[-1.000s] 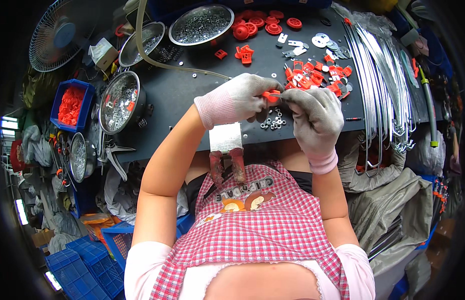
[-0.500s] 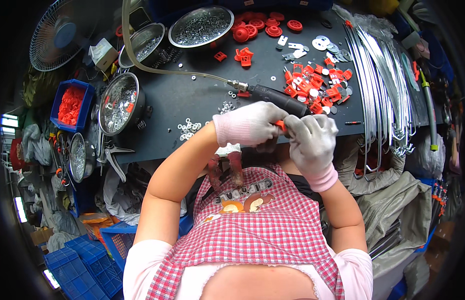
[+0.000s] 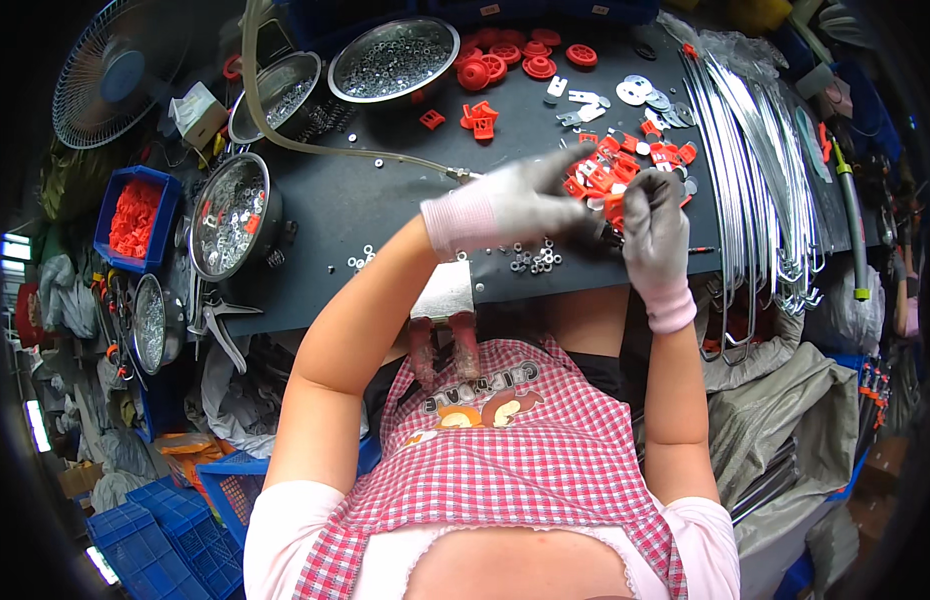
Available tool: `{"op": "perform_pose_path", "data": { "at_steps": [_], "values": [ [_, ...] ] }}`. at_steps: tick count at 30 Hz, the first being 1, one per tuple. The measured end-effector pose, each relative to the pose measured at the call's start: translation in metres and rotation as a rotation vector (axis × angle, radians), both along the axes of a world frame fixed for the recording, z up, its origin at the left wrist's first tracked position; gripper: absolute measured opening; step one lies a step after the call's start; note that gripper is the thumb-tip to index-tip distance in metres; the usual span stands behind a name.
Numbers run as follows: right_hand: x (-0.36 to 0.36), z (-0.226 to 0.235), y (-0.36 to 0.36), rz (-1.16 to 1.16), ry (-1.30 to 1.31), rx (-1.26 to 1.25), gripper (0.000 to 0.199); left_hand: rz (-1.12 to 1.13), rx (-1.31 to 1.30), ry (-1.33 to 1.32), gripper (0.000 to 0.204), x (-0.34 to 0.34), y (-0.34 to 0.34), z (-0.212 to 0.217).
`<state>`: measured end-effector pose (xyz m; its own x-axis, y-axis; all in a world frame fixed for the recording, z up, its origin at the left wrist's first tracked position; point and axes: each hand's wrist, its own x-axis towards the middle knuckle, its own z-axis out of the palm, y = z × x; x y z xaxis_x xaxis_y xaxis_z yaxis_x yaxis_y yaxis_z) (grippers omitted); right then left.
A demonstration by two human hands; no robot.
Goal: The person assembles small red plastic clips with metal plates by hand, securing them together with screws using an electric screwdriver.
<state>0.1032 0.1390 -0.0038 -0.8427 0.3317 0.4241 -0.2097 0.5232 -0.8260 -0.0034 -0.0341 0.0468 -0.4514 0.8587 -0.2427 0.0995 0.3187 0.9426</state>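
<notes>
Both my hands wear whitish work gloves with grey fingers. My left hand [image 3: 520, 205] reaches over the table, blurred, fingers stretched apart toward a pile of red plastic clips [image 3: 603, 178] mixed with small round discs. My right hand [image 3: 655, 235] is at the pile's near right side, its fingers curled together; what they hold, if anything, is hidden. A clear air hose [image 3: 385, 154] runs to a metal fitting [image 3: 463, 174] beside my left hand, which hides most of the black tool behind it. Small metal nuts [image 3: 537, 258] lie below my left hand.
Steel bowls of small metal parts [image 3: 395, 60] stand at the far left, near a blue bin of red pieces [image 3: 137, 215]. Red wheels [image 3: 538, 62] lie at the back. Long bent metal rods [image 3: 750, 170] cover the right side. A metal block [image 3: 447, 290] sits at the front edge.
My hands have moved apart from the small red piece they were meeting at. My right hand has shifted right and up to the pile; my left has opened out toward it.
</notes>
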Motion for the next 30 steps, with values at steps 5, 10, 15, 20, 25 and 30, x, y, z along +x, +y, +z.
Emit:
{"op": "perform_pose_path", "data": {
  "at_steps": [5,10,15,20,25,30],
  "values": [
    [-0.028,-0.008,0.041,-0.267,-0.592,0.440,0.033,0.459,-0.668,1.290,0.030,-0.077,0.001,-0.045],
    [-0.049,0.013,0.026,-0.297,-0.591,0.766,0.033,0.368,-0.708,1.170,0.031,-0.093,-0.007,-0.065],
    [-0.133,0.003,0.048,0.057,-0.331,0.819,0.019,0.510,-0.422,1.131,0.026,-0.076,-0.010,-0.054],
    [-0.175,-0.010,0.064,0.253,-0.476,1.017,0.023,0.720,0.327,0.092,0.027,-0.036,-0.026,-0.031],
    [-0.144,0.009,0.039,-0.001,-0.226,0.375,0.022,0.758,0.700,-0.498,0.020,-0.023,-0.026,-0.045],
    [-0.068,0.035,-0.042,0.109,-0.027,-0.210,0.017,0.774,0.741,-0.561,0.019,-0.019,-0.020,-0.052]
  ]
}}
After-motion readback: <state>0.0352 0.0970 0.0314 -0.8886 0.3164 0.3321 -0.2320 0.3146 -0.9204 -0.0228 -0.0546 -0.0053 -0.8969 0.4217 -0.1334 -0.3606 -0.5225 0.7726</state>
